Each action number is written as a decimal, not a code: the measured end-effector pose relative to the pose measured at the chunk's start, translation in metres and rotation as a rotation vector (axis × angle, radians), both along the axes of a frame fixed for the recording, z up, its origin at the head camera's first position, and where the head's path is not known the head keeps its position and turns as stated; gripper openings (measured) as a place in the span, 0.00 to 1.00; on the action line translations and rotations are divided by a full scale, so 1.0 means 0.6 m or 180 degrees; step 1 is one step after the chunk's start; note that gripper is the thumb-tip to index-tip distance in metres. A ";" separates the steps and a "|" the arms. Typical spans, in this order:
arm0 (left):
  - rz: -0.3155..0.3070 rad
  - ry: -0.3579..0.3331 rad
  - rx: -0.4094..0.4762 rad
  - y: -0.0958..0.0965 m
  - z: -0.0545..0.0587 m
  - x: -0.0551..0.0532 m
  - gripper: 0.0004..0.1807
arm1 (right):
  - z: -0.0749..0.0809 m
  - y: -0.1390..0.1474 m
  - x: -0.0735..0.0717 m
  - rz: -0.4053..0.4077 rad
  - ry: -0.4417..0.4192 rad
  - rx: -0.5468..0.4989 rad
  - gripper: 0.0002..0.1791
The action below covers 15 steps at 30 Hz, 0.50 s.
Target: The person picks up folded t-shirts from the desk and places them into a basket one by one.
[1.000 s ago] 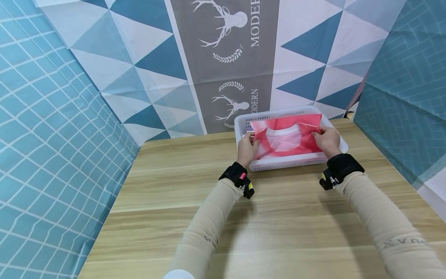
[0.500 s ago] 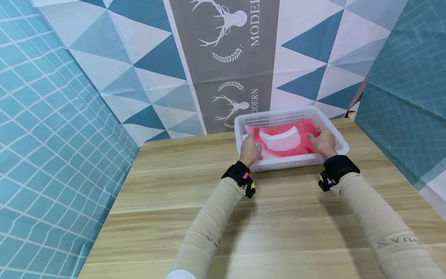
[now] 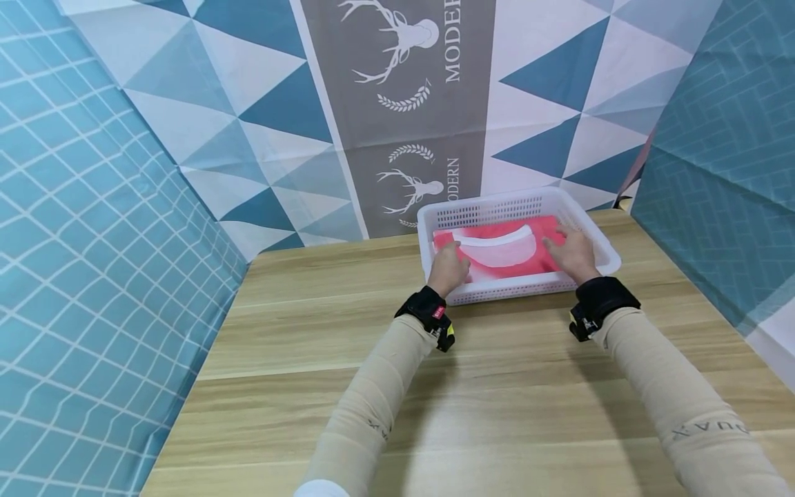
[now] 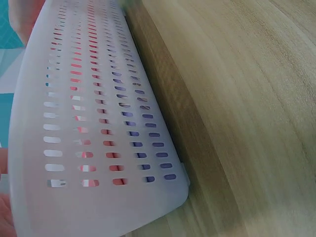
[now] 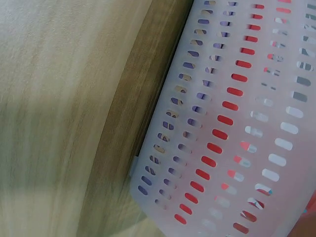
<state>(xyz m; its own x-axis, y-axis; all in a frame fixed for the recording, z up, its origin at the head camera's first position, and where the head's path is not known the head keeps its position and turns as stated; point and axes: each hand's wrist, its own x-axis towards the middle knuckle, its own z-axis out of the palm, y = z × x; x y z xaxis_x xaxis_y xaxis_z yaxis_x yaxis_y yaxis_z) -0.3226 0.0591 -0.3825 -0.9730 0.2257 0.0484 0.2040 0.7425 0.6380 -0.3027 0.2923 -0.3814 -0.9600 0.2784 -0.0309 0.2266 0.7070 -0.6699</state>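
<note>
A folded red and white T-shirt (image 3: 497,257) with a white neckband lies flat inside a white slotted plastic basket (image 3: 515,290). My left hand (image 3: 448,270) rests on the shirt's left end, thumb spread toward the middle. On the right end, my right hand (image 3: 573,255) touches the cloth with its thumb and fingers apart. Both wrist views mostly show the basket's front wall; red and purple cloth appears through its slots. Just a bit of the left hand (image 4: 5,217) enters the left wrist view. Fingertips are partly hidden in the head view.
The basket stands at the back right of a wood-grain table (image 3: 298,373), near a patterned backdrop (image 3: 416,124) with deer prints. Blue tiled-pattern cloth (image 3: 93,241) hangs on the left, and a teal sheet (image 3: 733,159) borders the right side.
The T-shirt, earlier held up by its sides above the basket, has gone down and now lies flat inside. Both hands have loosened their pinch and moved slightly inward.
</note>
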 end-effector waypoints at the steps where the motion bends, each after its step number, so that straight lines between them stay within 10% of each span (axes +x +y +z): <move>1: -0.0049 -0.0017 -0.0024 0.000 0.001 0.002 0.25 | -0.001 -0.001 0.001 0.0071 0.0013 0.0067 0.31; 8: -0.0523 -0.0088 -0.0377 0.009 0.009 0.022 0.25 | -0.002 -0.025 0.014 0.0459 0.0096 0.0468 0.28; 15: -0.0533 0.0195 -0.0474 0.016 0.008 0.041 0.21 | -0.009 -0.047 0.026 0.0623 0.0428 0.0692 0.25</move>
<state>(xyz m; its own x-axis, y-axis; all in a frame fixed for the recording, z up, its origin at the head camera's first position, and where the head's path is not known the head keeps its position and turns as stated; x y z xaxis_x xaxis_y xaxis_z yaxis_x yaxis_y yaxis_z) -0.2982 0.0684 -0.3776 -0.9176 0.3929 0.0604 0.3673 0.7801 0.5065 -0.2873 0.2643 -0.3866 -0.9874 0.0741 0.1398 -0.0082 0.8583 -0.5131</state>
